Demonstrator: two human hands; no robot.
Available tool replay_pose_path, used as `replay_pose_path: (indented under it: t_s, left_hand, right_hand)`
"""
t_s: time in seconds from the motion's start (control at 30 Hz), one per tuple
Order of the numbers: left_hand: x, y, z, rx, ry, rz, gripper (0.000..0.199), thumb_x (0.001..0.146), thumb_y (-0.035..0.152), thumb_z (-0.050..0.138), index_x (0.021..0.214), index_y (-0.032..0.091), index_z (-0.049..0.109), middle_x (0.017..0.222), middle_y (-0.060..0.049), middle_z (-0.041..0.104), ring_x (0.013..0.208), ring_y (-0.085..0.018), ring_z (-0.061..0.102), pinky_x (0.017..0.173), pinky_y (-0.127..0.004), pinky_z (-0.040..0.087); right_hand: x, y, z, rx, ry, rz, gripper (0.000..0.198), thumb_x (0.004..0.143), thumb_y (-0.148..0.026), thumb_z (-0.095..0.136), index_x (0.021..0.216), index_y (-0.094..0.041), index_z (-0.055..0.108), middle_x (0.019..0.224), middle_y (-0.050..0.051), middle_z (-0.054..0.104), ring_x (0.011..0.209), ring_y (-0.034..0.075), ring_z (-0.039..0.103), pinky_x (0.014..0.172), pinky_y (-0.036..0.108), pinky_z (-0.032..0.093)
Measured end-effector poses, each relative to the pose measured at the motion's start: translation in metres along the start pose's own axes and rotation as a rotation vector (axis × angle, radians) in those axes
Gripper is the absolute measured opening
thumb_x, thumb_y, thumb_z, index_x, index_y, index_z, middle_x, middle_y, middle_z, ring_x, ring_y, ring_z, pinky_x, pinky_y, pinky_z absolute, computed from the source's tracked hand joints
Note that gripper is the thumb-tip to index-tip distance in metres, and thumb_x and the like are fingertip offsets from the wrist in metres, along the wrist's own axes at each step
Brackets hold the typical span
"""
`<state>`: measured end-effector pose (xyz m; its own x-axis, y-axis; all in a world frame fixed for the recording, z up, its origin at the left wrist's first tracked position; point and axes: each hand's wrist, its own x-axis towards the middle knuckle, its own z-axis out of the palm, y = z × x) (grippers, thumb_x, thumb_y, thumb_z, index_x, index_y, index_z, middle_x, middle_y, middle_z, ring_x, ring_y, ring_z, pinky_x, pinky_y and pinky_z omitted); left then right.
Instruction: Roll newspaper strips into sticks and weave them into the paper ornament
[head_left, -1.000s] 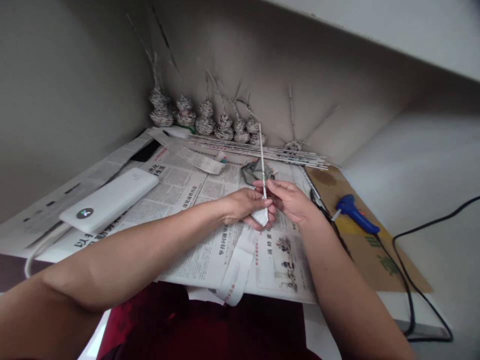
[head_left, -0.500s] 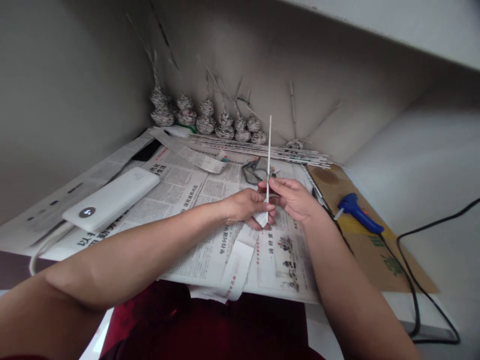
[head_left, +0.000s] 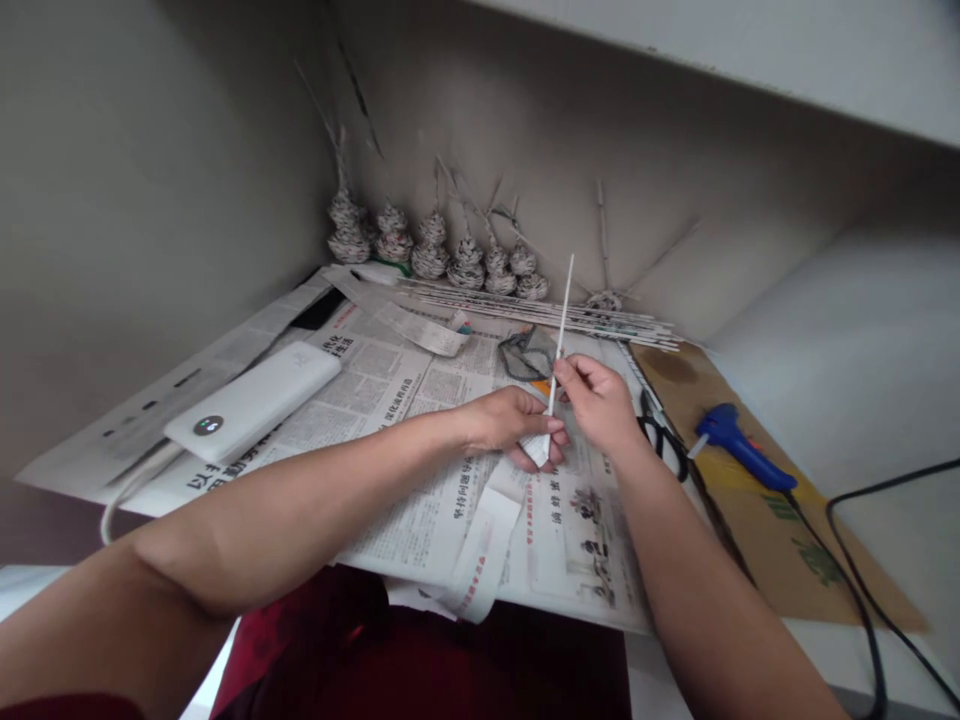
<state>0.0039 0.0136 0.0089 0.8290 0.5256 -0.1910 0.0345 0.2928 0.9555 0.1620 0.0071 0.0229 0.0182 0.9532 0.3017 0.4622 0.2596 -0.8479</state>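
Note:
A thin white paper stick [head_left: 566,310] stands nearly upright between my hands, leaning a little right at its top. My left hand [head_left: 510,425] is closed around its lower end, where a paper strip [head_left: 484,550] meets it; the strip trails down over the table's front edge. Higher up, my right hand [head_left: 600,400] pinches the stick between thumb and fingers. Newspaper sheets [head_left: 420,480] lie under both hands. Just behind them is a dark mesh piece [head_left: 525,355] with something orange beside it.
Several woven paper gourds [head_left: 431,245] line the back wall, behind a bundle of paper sticks [head_left: 540,315]. A white power bank [head_left: 255,395] with a cable lies left. On the right, a blue glue gun [head_left: 746,450] rests on cardboard [head_left: 780,560], near black-handled scissors [head_left: 664,440].
My right hand has turned and shifted slightly away from the left, still pinching the stick. The stick now tilts to the right. The whole view has shifted a little.

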Motion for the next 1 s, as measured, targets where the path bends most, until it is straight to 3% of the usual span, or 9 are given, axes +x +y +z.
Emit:
replay_pose_path:
  t_s: [0.13,0.27,0.33,0.47,0.57,0.63,0.77,0.83,1.0]
  left_hand:
    - [0.000,0.001,0.000,-0.024,-0.007,-0.013,0.038,0.074,0.047,0.064,0.085,0.011,0.061,0.076,-0.007,0.064,0.065,-0.015,0.063,0.061,-0.030,0.051]
    - [0.000,-0.001,-0.002,-0.030,-0.002,0.003,0.039,0.074,0.048,0.064,0.085,0.011,0.061,0.076,-0.006,0.063,0.066,-0.014,0.062,0.060,-0.030,0.050]
    - [0.001,-0.002,-0.003,-0.025,0.007,0.005,0.038,0.075,0.048,0.063,0.086,0.011,0.061,0.076,-0.005,0.063,0.066,-0.014,0.062,0.060,-0.029,0.050]
    - [0.003,-0.004,-0.004,-0.037,-0.012,-0.004,0.031,0.080,0.043,0.059,0.085,0.012,0.061,0.075,-0.005,0.062,0.066,-0.014,0.062,0.062,-0.030,0.051]
    - [0.003,-0.004,-0.005,-0.045,-0.029,-0.007,0.027,0.084,0.038,0.055,0.085,0.012,0.061,0.075,-0.005,0.063,0.067,-0.015,0.063,0.063,-0.031,0.051]
    - [0.003,-0.004,-0.004,-0.037,-0.034,-0.004,0.025,0.084,0.037,0.054,0.085,0.012,0.061,0.075,-0.005,0.062,0.066,-0.014,0.063,0.062,-0.031,0.051]
    - [0.002,-0.005,-0.003,-0.027,-0.030,0.006,0.028,0.083,0.040,0.056,0.084,0.012,0.060,0.074,-0.004,0.063,0.064,-0.014,0.063,0.063,-0.031,0.051]
    - [0.002,-0.005,-0.002,-0.036,-0.031,-0.010,0.030,0.081,0.042,0.059,0.084,0.012,0.060,0.072,-0.004,0.063,0.064,-0.014,0.063,0.063,-0.032,0.051]
    - [0.003,-0.006,0.000,-0.047,-0.024,-0.048,0.030,0.078,0.041,0.062,0.082,0.011,0.060,0.069,-0.004,0.063,0.062,-0.014,0.062,0.063,-0.032,0.050]
  right_hand:
    - [0.005,0.006,-0.008,-0.085,0.168,-0.055,0.038,0.084,-0.053,0.048,0.068,-0.019,0.058,0.064,0.000,0.058,0.061,0.014,0.052,0.059,0.026,0.041]
    - [0.013,0.021,-0.025,-0.091,0.368,0.029,0.045,0.082,-0.057,0.047,0.062,-0.018,0.058,0.057,0.001,0.058,0.056,0.015,0.053,0.058,0.028,0.042]
    - [0.015,0.025,-0.031,-0.193,0.349,0.047,0.040,0.077,-0.056,0.055,0.067,-0.018,0.064,0.063,0.002,0.061,0.061,0.017,0.056,0.060,0.029,0.042]
    - [0.013,0.024,-0.033,-0.403,0.246,-0.026,0.038,0.068,-0.047,0.068,0.098,-0.023,0.070,0.096,0.005,0.068,0.083,0.021,0.060,0.073,0.032,0.044]
    - [0.011,0.023,-0.030,-0.326,0.140,0.059,0.035,0.078,-0.050,0.055,0.089,-0.021,0.072,0.081,0.004,0.069,0.073,0.020,0.061,0.067,0.031,0.045]
    - [0.010,0.025,-0.026,-0.312,0.143,0.085,0.038,0.080,-0.051,0.052,0.082,-0.019,0.072,0.073,0.004,0.068,0.068,0.019,0.061,0.064,0.030,0.045]
    - [0.013,0.037,-0.012,-0.409,0.120,-0.070,0.040,0.079,-0.038,0.056,0.114,-0.020,0.064,0.101,0.008,0.065,0.078,0.019,0.059,0.071,0.031,0.046]
    - [0.017,0.045,-0.002,-0.497,0.088,-0.111,0.050,0.080,-0.039,0.053,0.126,-0.018,0.056,0.099,0.010,0.064,0.075,0.019,0.057,0.071,0.033,0.045]
    - [0.025,0.058,0.016,-0.722,0.101,-0.202,0.041,0.086,-0.039,0.044,0.109,-0.015,0.067,0.091,0.012,0.065,0.084,0.025,0.054,0.079,0.036,0.042]
